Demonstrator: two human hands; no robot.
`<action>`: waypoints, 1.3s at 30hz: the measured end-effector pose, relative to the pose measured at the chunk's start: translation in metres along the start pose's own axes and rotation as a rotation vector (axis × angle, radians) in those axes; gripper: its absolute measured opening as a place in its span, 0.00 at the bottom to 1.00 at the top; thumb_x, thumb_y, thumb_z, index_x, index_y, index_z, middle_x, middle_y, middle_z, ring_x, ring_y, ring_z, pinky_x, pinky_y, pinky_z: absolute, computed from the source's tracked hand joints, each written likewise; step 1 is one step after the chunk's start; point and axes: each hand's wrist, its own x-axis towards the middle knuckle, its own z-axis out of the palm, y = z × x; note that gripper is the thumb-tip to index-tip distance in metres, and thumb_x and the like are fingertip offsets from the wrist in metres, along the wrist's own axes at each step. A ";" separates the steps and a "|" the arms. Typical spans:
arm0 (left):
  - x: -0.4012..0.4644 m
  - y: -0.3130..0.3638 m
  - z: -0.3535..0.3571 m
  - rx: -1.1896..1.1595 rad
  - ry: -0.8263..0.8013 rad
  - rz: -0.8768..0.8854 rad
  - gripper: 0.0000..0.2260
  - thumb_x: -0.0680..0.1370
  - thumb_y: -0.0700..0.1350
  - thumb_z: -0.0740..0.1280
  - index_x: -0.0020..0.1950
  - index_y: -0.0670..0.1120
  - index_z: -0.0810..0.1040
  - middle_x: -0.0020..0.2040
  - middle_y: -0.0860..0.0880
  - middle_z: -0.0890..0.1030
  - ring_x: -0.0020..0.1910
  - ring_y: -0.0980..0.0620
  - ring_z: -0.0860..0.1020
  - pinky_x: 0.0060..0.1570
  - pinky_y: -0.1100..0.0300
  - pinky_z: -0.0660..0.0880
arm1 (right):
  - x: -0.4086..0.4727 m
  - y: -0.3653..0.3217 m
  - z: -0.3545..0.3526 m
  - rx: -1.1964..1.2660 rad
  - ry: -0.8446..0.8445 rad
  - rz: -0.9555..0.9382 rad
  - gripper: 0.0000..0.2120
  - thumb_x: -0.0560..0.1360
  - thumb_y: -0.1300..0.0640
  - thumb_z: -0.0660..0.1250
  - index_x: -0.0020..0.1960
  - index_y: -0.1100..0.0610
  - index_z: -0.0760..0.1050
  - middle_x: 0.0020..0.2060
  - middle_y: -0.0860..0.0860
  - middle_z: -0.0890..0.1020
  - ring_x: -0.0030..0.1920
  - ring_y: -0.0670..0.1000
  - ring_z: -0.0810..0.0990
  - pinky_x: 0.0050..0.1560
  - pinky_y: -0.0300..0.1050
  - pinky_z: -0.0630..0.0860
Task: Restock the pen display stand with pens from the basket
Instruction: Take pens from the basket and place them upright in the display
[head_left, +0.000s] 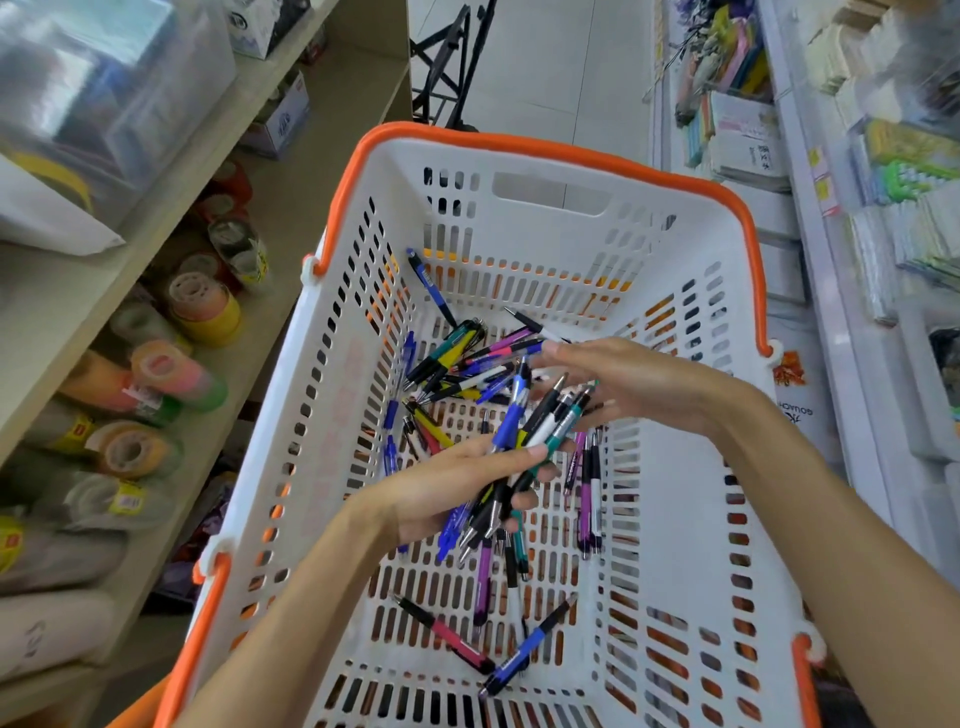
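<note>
White basket: left hand grips pens.

two bare forearms, left grip and right grip; no sleeves, rings or watch.

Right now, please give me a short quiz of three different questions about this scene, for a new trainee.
1. True or false: the left hand holds a bunch of pens.
2. Which colour is the rim of the basket? A green, B orange, C black.
3. Fill in: the shelf on the left side carries rolls of ____.

Key: 1 true; 2 B; 3 tape. The right hand is open above the loose pens.
</note>
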 end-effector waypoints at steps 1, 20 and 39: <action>-0.001 0.002 0.000 0.032 0.019 -0.002 0.14 0.80 0.50 0.62 0.55 0.40 0.75 0.39 0.52 0.74 0.33 0.57 0.70 0.35 0.64 0.73 | -0.003 0.000 -0.004 -0.039 -0.040 0.026 0.20 0.76 0.43 0.62 0.61 0.53 0.78 0.51 0.48 0.84 0.51 0.48 0.84 0.49 0.40 0.80; -0.007 0.008 -0.015 -0.113 0.002 -0.007 0.15 0.76 0.47 0.67 0.59 0.41 0.74 0.47 0.44 0.75 0.35 0.55 0.75 0.36 0.60 0.78 | 0.013 -0.001 0.026 0.281 0.783 -0.242 0.11 0.81 0.55 0.58 0.43 0.56 0.75 0.39 0.52 0.74 0.41 0.49 0.73 0.42 0.39 0.68; 0.006 0.007 -0.020 -0.220 0.581 0.149 0.14 0.82 0.49 0.59 0.55 0.41 0.78 0.43 0.46 0.81 0.37 0.52 0.81 0.37 0.59 0.79 | 0.015 0.042 0.085 -0.269 0.601 -0.656 0.16 0.76 0.46 0.58 0.41 0.51 0.81 0.34 0.41 0.80 0.36 0.39 0.78 0.37 0.35 0.75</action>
